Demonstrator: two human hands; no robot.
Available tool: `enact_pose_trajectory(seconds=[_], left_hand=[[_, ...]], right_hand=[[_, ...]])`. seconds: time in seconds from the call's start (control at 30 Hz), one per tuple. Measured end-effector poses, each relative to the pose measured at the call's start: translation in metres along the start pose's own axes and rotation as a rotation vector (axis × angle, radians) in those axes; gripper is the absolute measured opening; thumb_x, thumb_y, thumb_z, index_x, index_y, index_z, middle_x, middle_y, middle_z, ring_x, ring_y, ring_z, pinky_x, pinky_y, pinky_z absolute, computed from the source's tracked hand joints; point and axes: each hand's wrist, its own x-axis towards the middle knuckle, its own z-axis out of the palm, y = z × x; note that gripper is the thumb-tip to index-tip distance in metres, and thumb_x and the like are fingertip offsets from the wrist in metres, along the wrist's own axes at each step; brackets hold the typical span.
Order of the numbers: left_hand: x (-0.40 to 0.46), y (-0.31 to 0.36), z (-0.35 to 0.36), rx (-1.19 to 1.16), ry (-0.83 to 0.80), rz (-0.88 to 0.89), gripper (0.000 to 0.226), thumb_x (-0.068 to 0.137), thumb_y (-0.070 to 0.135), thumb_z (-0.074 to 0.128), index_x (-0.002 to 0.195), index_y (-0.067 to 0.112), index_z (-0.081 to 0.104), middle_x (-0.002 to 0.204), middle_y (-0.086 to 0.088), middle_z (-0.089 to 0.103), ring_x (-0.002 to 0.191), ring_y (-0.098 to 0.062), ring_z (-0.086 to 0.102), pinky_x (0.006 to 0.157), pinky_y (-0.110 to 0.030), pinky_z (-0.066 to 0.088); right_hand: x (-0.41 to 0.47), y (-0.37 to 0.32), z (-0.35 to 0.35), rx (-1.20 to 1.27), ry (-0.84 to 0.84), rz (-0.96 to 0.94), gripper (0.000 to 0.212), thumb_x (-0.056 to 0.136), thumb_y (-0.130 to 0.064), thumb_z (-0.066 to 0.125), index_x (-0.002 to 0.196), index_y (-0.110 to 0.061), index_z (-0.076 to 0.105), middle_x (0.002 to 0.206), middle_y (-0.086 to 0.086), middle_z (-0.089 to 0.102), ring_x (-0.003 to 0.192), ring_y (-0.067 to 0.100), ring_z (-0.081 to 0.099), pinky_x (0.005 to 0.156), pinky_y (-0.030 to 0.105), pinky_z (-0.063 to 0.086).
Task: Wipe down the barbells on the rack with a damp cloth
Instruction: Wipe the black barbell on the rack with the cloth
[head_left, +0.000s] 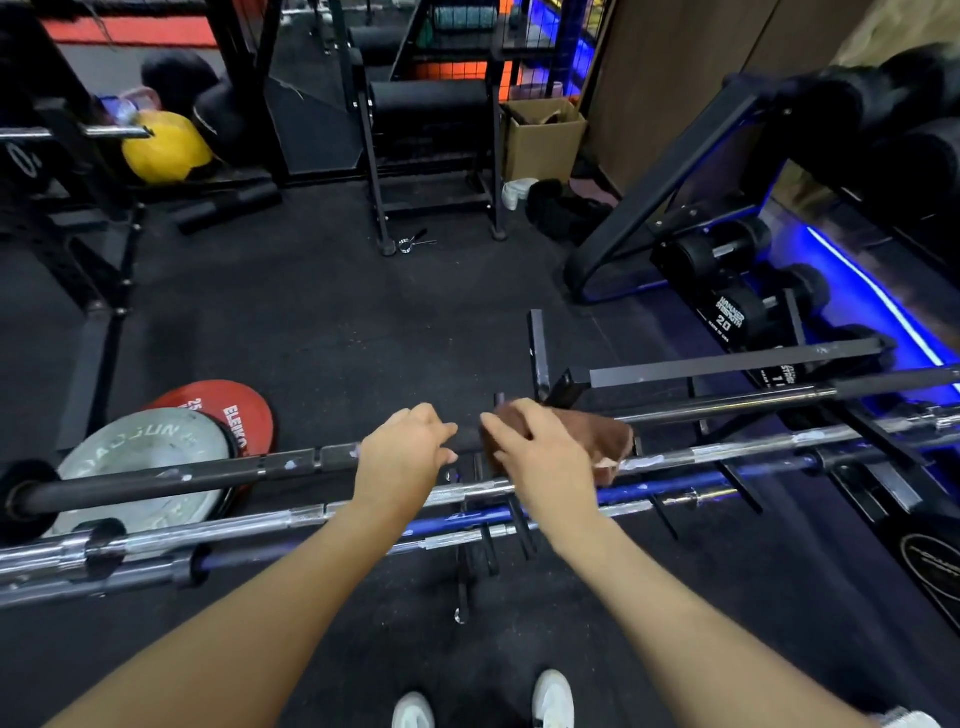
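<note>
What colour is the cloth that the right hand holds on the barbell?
Brown, with a paler patch at its lower edge: the cloth shows best in the head view.

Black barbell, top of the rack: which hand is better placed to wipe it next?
Right. The right hand already grips the brown cloth on the black barbell; the left hand rests beside it, clothless.
</note>
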Motion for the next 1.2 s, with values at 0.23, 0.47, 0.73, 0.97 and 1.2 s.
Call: enact_pose_trajectory(seconds=[0.23, 0.47, 0.73, 0.97, 1.2], left_hand=[[-0.002, -0.012, 0.001, -0.063, 0.030, 0.035, 0.034, 0.091, 0.034, 0.058, 0.124, 0.028, 0.062, 0.110, 0.005, 0.059, 0.103, -0.017, 0.052, 0.079, -0.034, 0.048], [0.000, -0.010, 0.007, -0.074, 0.111, 0.052, 0.015, 0.080, 0.023, 0.071, 0.093, 0.016, 0.071, 0.090, -0.001, 0.060, 0.084, -0.023, 0.058, 0.060, -0.035, 0.049], [-0.014, -0.027, -0.002, -0.111, 0.133, 0.104, 0.048, 0.068, 0.024, 0.083, 0.111, 0.012, 0.069, 0.100, -0.001, 0.064, 0.087, -0.024, 0.060, 0.069, -0.034, 0.051], [-0.035, -0.065, -0.006, -0.094, 0.161, -0.063, 0.035, 0.073, 0.014, 0.079, 0.107, 0.012, 0.070, 0.097, -0.005, 0.061, 0.090, -0.027, 0.059, 0.064, -0.037, 0.050], [-0.033, -0.069, -0.008, -0.064, 0.139, -0.086, 0.025, 0.085, 0.020, 0.068, 0.110, 0.016, 0.068, 0.101, -0.004, 0.058, 0.098, -0.022, 0.054, 0.064, -0.035, 0.045]], right_hand=[[0.004, 0.017, -0.011, 0.042, -0.162, -0.116, 0.054, 0.074, -0.009, 0.075, 0.123, -0.026, 0.061, 0.127, 0.011, 0.056, 0.106, 0.031, 0.060, 0.063, 0.037, 0.056], [0.011, -0.023, 0.006, 0.197, -0.040, -0.031, 0.050, 0.074, -0.001, 0.065, 0.120, -0.019, 0.063, 0.125, 0.010, 0.057, 0.102, 0.031, 0.061, 0.074, 0.038, 0.056], [0.007, 0.009, -0.003, 0.095, -0.075, -0.096, 0.058, 0.075, -0.016, 0.076, 0.129, -0.022, 0.055, 0.122, 0.007, 0.056, 0.099, 0.030, 0.061, 0.074, 0.038, 0.056], [0.008, -0.014, 0.014, 0.159, 0.051, 0.077, 0.059, 0.066, 0.002, 0.069, 0.123, -0.007, 0.055, 0.117, 0.012, 0.058, 0.105, 0.034, 0.057, 0.093, 0.040, 0.048], [0.026, -0.055, 0.020, 0.035, -0.050, -0.177, 0.049, 0.069, -0.009, 0.063, 0.117, -0.014, 0.057, 0.104, 0.008, 0.059, 0.082, 0.029, 0.060, 0.066, 0.035, 0.051]])
